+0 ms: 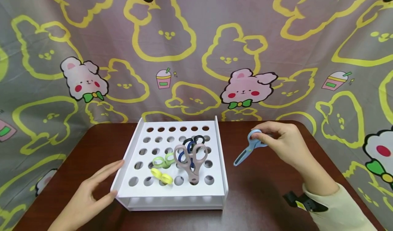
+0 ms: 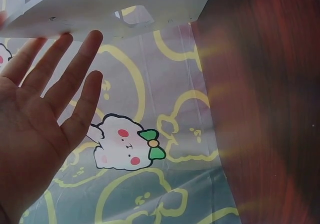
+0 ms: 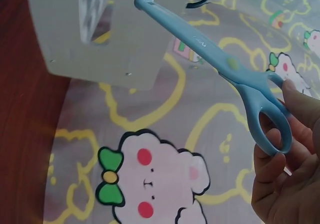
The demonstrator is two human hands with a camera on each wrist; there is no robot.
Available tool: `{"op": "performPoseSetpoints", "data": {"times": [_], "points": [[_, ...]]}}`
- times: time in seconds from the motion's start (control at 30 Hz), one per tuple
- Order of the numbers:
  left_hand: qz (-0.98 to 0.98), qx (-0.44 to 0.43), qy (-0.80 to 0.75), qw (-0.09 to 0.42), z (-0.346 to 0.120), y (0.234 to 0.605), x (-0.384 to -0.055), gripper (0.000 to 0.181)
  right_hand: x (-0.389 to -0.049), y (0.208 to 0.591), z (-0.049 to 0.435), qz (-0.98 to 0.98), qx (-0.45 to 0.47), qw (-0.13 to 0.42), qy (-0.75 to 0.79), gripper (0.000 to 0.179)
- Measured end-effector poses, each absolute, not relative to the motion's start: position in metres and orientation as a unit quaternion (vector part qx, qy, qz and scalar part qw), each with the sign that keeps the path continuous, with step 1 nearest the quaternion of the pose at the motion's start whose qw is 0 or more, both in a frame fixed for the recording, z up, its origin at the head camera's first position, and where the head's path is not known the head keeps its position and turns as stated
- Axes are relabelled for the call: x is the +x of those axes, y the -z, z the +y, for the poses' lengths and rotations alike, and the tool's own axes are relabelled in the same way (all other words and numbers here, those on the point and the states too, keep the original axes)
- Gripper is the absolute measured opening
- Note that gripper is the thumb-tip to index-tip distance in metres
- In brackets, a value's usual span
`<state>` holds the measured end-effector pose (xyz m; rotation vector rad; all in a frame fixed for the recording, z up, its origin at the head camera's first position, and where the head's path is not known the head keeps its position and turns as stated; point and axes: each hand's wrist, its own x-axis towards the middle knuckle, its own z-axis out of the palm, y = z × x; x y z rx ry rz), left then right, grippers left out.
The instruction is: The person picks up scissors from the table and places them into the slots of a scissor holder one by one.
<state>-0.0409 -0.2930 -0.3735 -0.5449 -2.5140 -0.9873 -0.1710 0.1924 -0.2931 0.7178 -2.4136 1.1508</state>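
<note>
A white rack (image 1: 139, 193) with rows of round holes stands on the table. My left hand (image 1: 89, 193) touches its left side panel with straight, spread fingers; the left wrist view shows the fingertips against the white panel. To the right of the rack, my right hand (image 1: 284, 142) holds light blue scissors (image 1: 250, 147) by the handle loops, off the table, with the blades together and pointing down-left. In the rack stand grey-brown scissors (image 1: 193, 166), green-handled scissors (image 1: 164, 161), yellow-handled scissors (image 1: 161, 175), a dark blue pair (image 1: 181, 157) and a black-handled pair (image 1: 199, 139).
The dark reddish-brown table (image 1: 255, 197) extends on both sides of the rack. A curtain (image 1: 190, 63) printed with rabbits hangs behind and around it. A black strap (image 1: 307, 202) sits on the right wrist over a pale sleeve (image 1: 334, 207).
</note>
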Motion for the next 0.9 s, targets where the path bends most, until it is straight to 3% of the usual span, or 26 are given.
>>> {"op": "performPoseSetpoints", "data": {"times": [0.3, 0.9], "points": [[-0.902, -0.176, 0.351, 0.182, -0.296, 0.375, -0.041, 0.071, -0.175, 0.277, 0.175, -0.832, 0.263, 0.236, -0.428, 0.016], [-0.904, -0.171, 0.346, 0.184, -0.294, 0.375, -0.041, 0.070, -0.189, 0.259, 0.150, -0.800, 0.245, 0.256, -0.485, 0.010]]}}
